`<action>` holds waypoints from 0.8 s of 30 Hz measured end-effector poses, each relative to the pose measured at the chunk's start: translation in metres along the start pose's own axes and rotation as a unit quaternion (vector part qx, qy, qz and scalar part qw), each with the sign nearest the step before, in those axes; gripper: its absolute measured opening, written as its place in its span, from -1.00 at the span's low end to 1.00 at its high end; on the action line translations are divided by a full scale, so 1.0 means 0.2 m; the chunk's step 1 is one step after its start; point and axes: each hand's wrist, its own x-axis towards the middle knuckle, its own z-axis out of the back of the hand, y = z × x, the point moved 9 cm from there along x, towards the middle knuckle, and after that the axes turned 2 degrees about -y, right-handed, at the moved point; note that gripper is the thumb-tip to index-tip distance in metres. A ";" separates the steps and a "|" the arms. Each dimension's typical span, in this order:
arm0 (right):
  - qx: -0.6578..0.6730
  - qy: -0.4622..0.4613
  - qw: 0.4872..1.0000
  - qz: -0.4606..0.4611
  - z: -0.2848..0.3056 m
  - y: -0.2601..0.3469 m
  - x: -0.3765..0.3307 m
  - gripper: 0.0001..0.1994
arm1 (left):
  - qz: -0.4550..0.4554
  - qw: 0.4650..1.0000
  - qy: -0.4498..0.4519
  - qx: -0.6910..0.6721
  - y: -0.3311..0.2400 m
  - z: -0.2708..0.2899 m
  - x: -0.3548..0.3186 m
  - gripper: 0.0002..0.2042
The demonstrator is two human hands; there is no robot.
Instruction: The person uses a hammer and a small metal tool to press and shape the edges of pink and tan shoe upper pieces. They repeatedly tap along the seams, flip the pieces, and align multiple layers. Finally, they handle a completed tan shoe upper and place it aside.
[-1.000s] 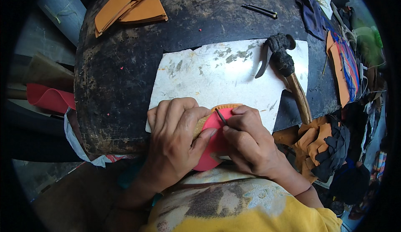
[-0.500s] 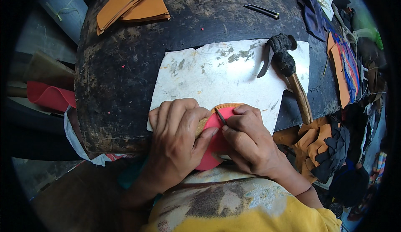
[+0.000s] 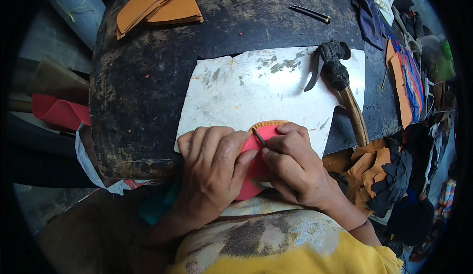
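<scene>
A stack of tan leather pieces [image 3: 160,5] lies far left on the dark round tabletop [image 3: 138,101]. Near the front edge, the left hand [image 3: 214,168] presses flat on one red leather piece [image 3: 256,168] with an orange stitched rim, its grip spread. The right hand [image 3: 295,168] pinches a thin dark tool [image 3: 259,137] against it. One hammer [image 3: 340,84] rests right on a white sheet [image 3: 261,89].

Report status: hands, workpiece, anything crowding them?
Left hand pressed flat on the red piece. Right hand pinches a thin tool at its tan edge. Hammer lies apart, up-right on the white sheet.
</scene>
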 end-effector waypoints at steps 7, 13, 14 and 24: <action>0.013 -0.022 1.000 -0.011 0.00 0.00 0.01 -0.70 | -0.003 0.999 -0.036 0.019 -0.02 0.02 -0.05 -0.71; 0.038 -0.036 0.999 -0.004 0.02 0.00 0.01 -0.67 | -0.024 0.998 -0.048 0.041 -0.04 0.02 -0.07 -0.73; 0.038 -0.032 0.999 -0.005 0.02 0.00 0.00 -0.67 | -0.025 0.998 -0.047 0.044 -0.04 0.02 -0.07 -0.73; 0.008 -0.010 1.000 0.003 0.00 0.01 0.01 -0.63 | -0.019 0.997 -0.048 0.054 -0.05 0.03 -0.09 -0.75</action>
